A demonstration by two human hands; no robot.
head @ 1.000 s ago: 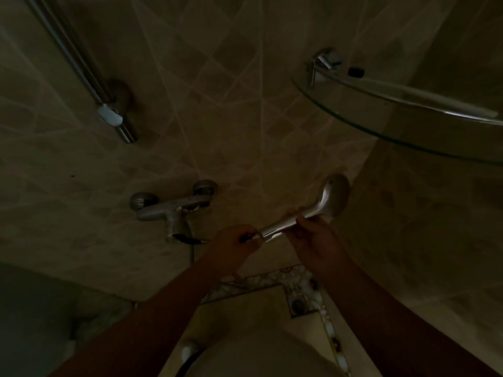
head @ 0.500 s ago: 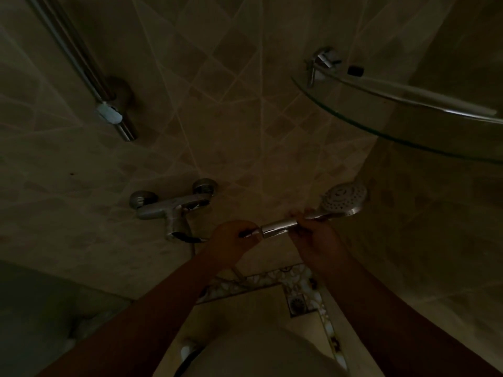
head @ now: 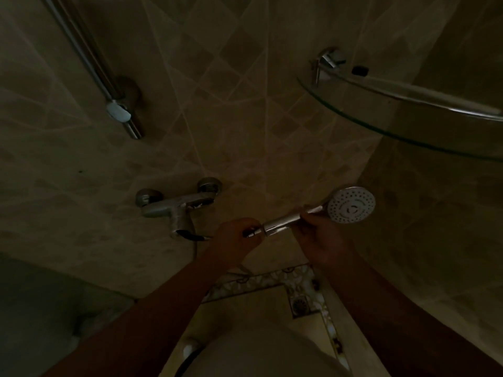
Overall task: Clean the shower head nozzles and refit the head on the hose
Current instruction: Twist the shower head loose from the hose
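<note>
The chrome shower head point(head: 351, 204) is held out in front of the tiled corner, its round nozzle face turned toward me. My right hand point(head: 321, 240) grips its handle near the middle. My left hand point(head: 235, 238) pinches the dark hose connector point(head: 253, 233) right at the handle's lower end. The hose point(head: 194, 247) runs down from the wall mixer tap point(head: 177, 208), mostly hidden behind my left hand and arm. The room is dim.
A chrome riser rail with a slider point(head: 117, 112) is on the wall at upper left. A curved glass corner shelf point(head: 394, 126) juts out at upper right, above the shower head. A floor drain point(head: 299, 304) sits in the patterned floor border below.
The shower head has rotated in my right hand: its back faced me a second ago, and now the nozzle face does. It has also shifted slightly right. My left hand stays at the connector.
</note>
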